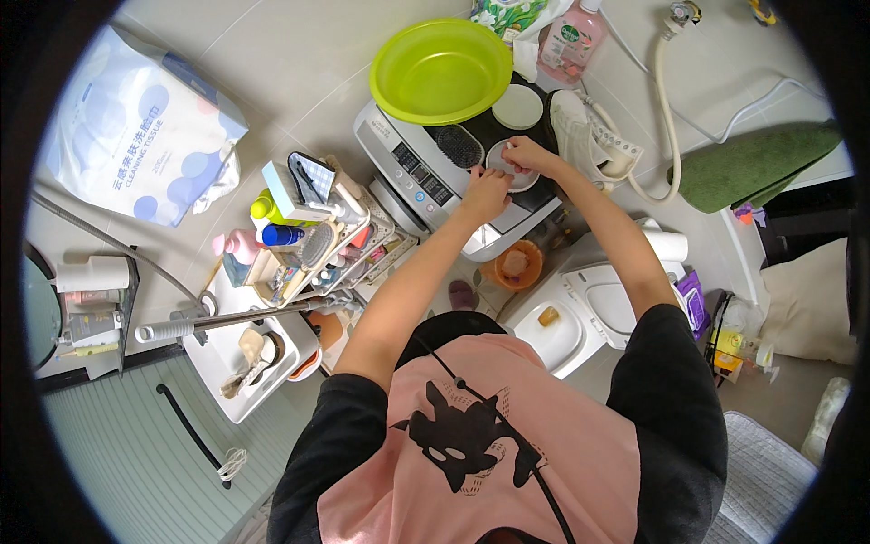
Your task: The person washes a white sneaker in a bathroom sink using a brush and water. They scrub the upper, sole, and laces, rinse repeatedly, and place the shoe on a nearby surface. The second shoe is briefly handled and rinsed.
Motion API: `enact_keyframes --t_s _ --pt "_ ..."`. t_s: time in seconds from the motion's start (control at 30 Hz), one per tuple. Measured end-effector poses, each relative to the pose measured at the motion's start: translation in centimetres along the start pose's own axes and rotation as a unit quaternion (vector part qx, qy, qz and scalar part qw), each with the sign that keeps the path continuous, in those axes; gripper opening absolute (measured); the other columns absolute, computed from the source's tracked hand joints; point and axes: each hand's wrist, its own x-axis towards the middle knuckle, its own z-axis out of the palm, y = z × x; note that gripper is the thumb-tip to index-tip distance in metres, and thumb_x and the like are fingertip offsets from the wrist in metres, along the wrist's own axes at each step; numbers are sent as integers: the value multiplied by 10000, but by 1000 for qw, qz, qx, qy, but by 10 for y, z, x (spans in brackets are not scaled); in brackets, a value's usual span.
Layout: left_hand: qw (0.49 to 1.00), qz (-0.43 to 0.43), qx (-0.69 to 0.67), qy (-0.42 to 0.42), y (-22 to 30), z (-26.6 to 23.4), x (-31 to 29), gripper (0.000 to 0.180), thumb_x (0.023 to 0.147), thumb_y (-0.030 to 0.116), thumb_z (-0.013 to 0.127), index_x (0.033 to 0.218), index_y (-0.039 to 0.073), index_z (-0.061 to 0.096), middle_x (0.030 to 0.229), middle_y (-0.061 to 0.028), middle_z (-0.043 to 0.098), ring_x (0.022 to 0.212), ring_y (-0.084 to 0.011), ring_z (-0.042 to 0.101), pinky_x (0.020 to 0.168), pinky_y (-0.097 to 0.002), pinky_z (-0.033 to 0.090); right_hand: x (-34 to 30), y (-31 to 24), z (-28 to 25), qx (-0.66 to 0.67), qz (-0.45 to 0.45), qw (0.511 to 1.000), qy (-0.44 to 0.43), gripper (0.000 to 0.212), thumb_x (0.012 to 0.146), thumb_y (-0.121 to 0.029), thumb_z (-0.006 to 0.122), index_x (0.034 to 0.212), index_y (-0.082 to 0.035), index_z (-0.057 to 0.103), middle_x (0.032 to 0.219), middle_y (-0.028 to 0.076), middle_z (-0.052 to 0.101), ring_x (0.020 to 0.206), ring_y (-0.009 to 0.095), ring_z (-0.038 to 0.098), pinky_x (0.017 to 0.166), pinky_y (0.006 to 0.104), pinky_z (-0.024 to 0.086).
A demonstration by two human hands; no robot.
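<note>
2 hands seen at work on a pale round dish [497, 157] on top of the washing machine [392, 143]; the step in hand is judged to be handling of the dish or its contents. The near left rim is met by the curled left hand [489, 192]; the right hand [529, 157] is bent over the right side, fingers bunched. Whether anything is pinched by either cannot be told. A white disc [518, 107] is noted just beyond, a black hairbrush [458, 146] to the left. Next, a steadied dish and careful fingertip control would seem required.
</note>
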Motion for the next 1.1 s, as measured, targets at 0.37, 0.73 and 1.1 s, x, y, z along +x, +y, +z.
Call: enact_keyframes --t_s 0.37,0.73,1.1 --pt "976 31 -174 -123 -10 -9 23 102 631 -24 566 715 28 591 715 -119 589 762 -263 565 689 -350 418 -2 13 1 25 -24 999 -9 109 737 -123 468 697 -45 531 587 6 493 483 75 444 432 216 366" --pt "880 -126 -449 -86 -25 -13 27 86 686 -10 610 768 12 596 709 -55 592 667 -131 552 592 -246 434 -3 4 4 69 15 996 -57 142 771 -158 471 737 -53 561 615 -7 500 491 68 453 405 192 344" --pt "416 -440 -794 52 -7 -13 -4 143 840 6 392 961 -40 453 770 -81 494 719 -190 517 670 -277 458 -40 -27 17 451 77 884 -101 467 860 -429 411 513 -140 293 431 -45 228 364 86 200 345 223 177"
